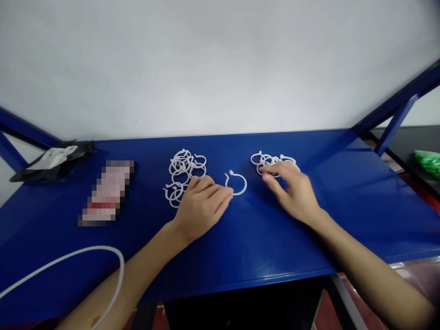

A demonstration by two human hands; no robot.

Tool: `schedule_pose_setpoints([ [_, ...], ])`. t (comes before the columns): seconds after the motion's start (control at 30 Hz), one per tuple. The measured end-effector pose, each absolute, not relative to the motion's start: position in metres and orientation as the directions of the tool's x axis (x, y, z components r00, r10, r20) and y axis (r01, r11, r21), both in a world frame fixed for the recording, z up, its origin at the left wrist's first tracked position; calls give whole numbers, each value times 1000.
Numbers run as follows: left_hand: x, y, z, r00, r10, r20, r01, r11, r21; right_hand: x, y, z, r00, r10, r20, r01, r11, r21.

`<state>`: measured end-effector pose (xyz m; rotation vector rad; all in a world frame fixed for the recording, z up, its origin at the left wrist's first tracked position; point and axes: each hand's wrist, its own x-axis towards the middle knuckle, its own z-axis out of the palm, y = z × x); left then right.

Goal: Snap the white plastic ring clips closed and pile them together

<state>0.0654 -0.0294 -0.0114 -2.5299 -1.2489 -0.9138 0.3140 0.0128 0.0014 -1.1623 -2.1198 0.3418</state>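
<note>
My left hand (202, 206) pinches the lower edge of one white plastic curtain ring (246, 184) between thumb and fingertip. The ring's clasp is unfastened, with a gap at its upper left. Beside and behind that hand lies a loose pile of similar white rings (181, 166), several showing undone ends; the hand covers part of it. My right hand (294, 190) is over a second, smaller group of white rings (267, 157), which look closed. Its thumb and index finger are slightly apart at the near-left edge of this group, and the palm hides some rings.
Both groups lie on a blue table (233, 261) against a white wall (220, 68). At the left are a blurred-out flat object (110, 190) and a black plastic package (82, 150). A white cable (85, 249) loops above my left forearm. A green bundle (428, 161) sits far right.
</note>
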Motion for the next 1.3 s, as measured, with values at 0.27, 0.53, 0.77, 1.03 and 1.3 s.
schedule_pose_setpoints([
  [0.27,74,-37,-15,509,632,584,690,-706,161,287,-18,-15,-414,884,218,372,383,-845],
  [0.53,78,-41,-17,331,781,529,648,-596,475,290,-18,-18,-497,787,367,277,544,-792],
  [0.77,80,-42,-14,307,827,472,608,-552,571,290,-15,-15,-552,712,435,254,640,-725],
  [1.03,85,-47,-18,340,676,653,592,-694,410,290,-20,-14,-641,564,520,237,790,-565],
  [1.3,90,-49,-14,402,569,717,613,-749,251,289,-23,-14,-691,487,534,309,867,-390],
])
